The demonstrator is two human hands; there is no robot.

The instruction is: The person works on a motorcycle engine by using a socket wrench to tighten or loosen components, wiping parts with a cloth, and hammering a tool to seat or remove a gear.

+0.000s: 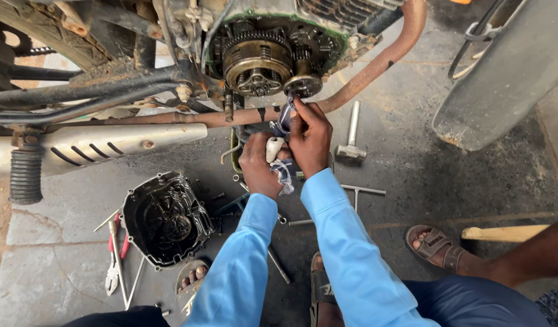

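A motorcycle (109,91) is standing over a stained concrete floor (448,181) with its engine (273,48) laid open — the clutch (257,60) and a smaller gear (303,86) beside it are showing bare inside the case. A rusty exhaust pipe (376,66) is curving under the engine, and a silver muffler (97,148) is running off to the left. The removed engine cover (167,219) is lying face up on the floor at lower left, with red-handled pliers (114,254) just beside it. A hammer (351,142) is standing on its head to the right of the hands, and a T-handle wrench (351,197) is lying near it.

A person in blue sleeves is reaching in from below. The right hand (309,139) is closing around a rag (285,118), pressing it up against the underside of the small gear. The left hand (257,163) is gripping the rag's trailing end (277,158) just below, curled shut on the cloth — the two hands are touching. A second person's sandalled foot (436,245) is resting on the floor at right.
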